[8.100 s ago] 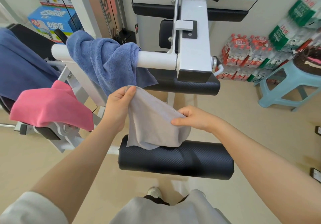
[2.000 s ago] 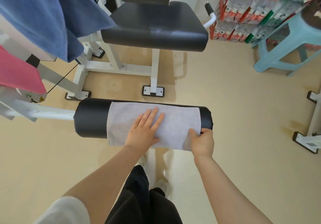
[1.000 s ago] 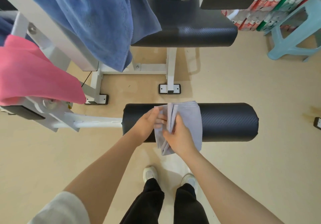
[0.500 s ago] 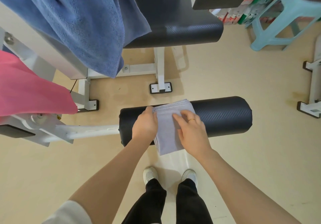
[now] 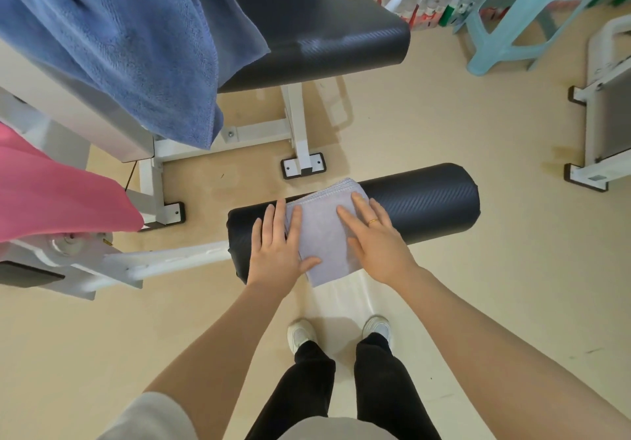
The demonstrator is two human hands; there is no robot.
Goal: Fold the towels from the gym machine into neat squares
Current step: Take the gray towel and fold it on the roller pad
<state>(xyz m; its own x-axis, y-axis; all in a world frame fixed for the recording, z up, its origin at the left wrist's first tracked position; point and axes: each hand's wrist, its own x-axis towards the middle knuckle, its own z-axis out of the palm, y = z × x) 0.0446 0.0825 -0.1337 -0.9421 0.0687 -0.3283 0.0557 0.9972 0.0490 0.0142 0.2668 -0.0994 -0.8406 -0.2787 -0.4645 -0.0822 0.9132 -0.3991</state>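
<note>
A small grey towel [image 5: 324, 234], folded into a thick near-square, lies draped over the black roller pad [image 5: 423, 204] of the gym machine. My left hand [image 5: 278, 248] lies flat on the towel's left edge, fingers straight, thumb on the cloth. My right hand [image 5: 374, 238] presses flat on the towel's right side with straight fingers. A large blue towel [image 5: 116, 39] hangs from the machine's bar at upper left. A pink towel [image 5: 51, 193] hangs over the machine frame at the left edge.
The machine's black seat [image 5: 317, 39] and white frame legs [image 5: 300, 142] stand beyond the roller. A teal plastic stool [image 5: 532, 19] and packs of bottles [image 5: 426, 5] are at upper right. Another white machine frame [image 5: 601, 125] stands at the right edge. My feet [image 5: 338, 333] are on beige floor.
The grey towel went from spread along the roller to folded into a small square. Both hands let go of its edges and now lie flat, smoothing it.
</note>
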